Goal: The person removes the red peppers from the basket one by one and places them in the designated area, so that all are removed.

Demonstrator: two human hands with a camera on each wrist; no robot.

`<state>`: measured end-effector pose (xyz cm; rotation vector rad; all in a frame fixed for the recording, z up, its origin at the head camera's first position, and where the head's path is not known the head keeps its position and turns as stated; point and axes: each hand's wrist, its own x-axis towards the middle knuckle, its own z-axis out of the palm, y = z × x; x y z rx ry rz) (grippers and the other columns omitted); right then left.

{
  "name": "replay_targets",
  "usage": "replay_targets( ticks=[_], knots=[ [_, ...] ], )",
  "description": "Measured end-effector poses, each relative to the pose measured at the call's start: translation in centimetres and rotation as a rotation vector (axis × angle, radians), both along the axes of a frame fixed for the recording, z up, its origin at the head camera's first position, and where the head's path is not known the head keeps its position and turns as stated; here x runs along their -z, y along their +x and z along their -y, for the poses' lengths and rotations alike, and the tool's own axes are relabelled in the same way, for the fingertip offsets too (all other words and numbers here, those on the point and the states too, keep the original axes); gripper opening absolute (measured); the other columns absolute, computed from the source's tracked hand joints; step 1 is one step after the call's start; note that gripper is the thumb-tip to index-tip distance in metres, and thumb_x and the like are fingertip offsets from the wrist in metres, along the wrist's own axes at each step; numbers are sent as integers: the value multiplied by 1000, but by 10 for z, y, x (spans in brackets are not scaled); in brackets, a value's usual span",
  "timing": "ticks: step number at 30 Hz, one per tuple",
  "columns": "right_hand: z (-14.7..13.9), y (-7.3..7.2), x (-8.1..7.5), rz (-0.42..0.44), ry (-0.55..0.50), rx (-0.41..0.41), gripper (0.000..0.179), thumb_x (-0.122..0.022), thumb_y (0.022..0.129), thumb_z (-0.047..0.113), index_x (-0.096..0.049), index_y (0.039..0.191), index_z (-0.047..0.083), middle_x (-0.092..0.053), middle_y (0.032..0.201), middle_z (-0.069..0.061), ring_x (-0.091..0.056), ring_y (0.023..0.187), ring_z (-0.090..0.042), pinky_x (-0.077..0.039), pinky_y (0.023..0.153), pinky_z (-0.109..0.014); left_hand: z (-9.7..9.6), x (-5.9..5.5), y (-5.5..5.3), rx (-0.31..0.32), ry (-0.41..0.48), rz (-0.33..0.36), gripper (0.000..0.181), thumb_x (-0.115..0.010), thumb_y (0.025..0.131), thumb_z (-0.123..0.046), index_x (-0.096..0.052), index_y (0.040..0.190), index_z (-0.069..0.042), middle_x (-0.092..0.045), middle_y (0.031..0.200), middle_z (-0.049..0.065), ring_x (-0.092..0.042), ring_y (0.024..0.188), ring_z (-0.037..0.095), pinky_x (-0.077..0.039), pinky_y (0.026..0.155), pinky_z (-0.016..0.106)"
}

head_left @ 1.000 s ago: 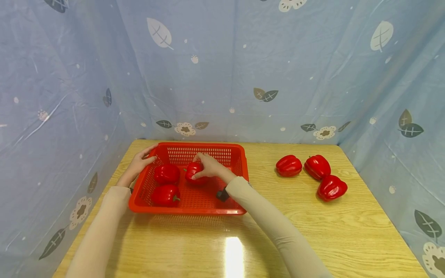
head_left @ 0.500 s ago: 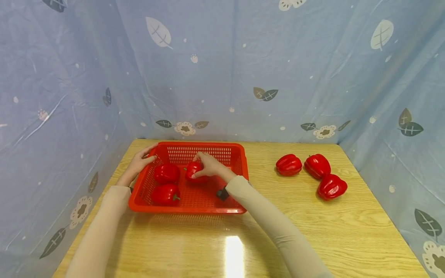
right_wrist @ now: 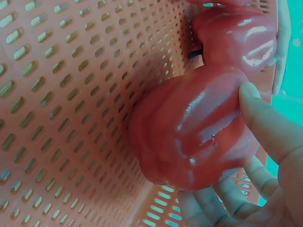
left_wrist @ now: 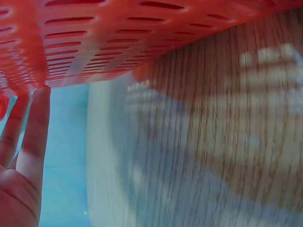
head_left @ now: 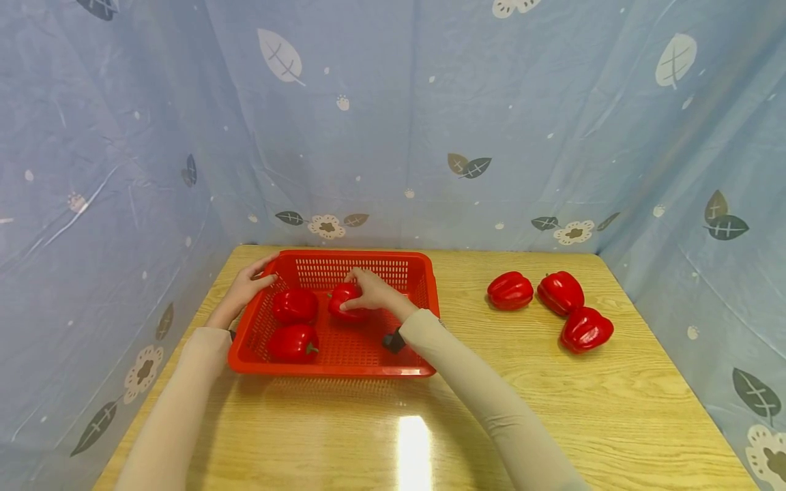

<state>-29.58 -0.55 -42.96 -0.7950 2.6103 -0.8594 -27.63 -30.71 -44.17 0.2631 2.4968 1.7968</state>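
Observation:
My right hand [head_left: 376, 292] holds a red bell pepper [head_left: 341, 298] low inside the red plastic basket [head_left: 331, 372]. In the right wrist view the thumb lies on one side of this bell pepper [right_wrist: 189, 127] and the fingers curl under the other. Two more red bell peppers, a back one [head_left: 295, 306] and a front one [head_left: 293, 343], lie at the basket's left end. My left hand [head_left: 244, 286] grips the basket's left rim near the back corner, thumb over the rim. Its fingers [left_wrist: 38, 137] touch the outer wall in the left wrist view.
Three red bell peppers, one apart [head_left: 510, 290] and two touching, a back one [head_left: 561, 293] and a front one [head_left: 586, 330], lie on the wooden table [head_left: 491, 402] right of the basket. A blue patterned curtain [head_left: 381, 123] encloses the back and sides.
My right hand and the bell pepper in it have shifted very slightly to the right and back. The left hand and the other bell peppers stay in place.

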Motion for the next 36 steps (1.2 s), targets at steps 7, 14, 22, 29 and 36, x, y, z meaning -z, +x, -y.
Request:
replay_targets(
  ticks=[7,14,22,29,36],
  knots=[
    [1,-2,0,-11,7,3,48,-73,80,28,-50,118,9,-55,115,-8,-52,102,-20,-47,88,-31,-11,-18,14,-9,-61,-18,56,-49,95,-8,-26,146,-2,-28,146,26,-42,120,42,-49,71,15],
    [1,-1,-3,-19,5,-4,48,-73,80,28,-51,117,8,-56,113,-8,-53,99,-20,-47,86,-30,-9,-16,11,-3,-43,-5,56,-49,95,-9,-26,146,-3,-30,145,27,-51,113,31,-51,71,17],
    [-1,-1,-6,-27,-30,-13,50,-74,79,28,-51,118,8,-59,110,-9,-56,99,-21,-49,83,-29,-8,-14,11,4,-15,-2,56,-49,95,-7,-26,146,-2,-30,143,28,-57,93,5,-54,67,22],
    [-3,-3,-8,2,-93,-12,49,-74,79,27,-50,118,9,-58,110,-8,-56,100,-21,-49,82,-29,-9,-15,12,2,-26,-9,57,-49,95,-6,-26,146,-2,-32,142,29,-59,96,12,-54,67,22],
    [-6,-3,-11,3,-112,-4,48,-74,79,29,-50,117,10,-57,111,-8,-55,100,-21,-48,83,-31,-8,-14,12,-1,-42,0,56,-49,95,-9,-26,146,-5,-31,144,26,-53,105,21,-53,70,20]
  ],
)
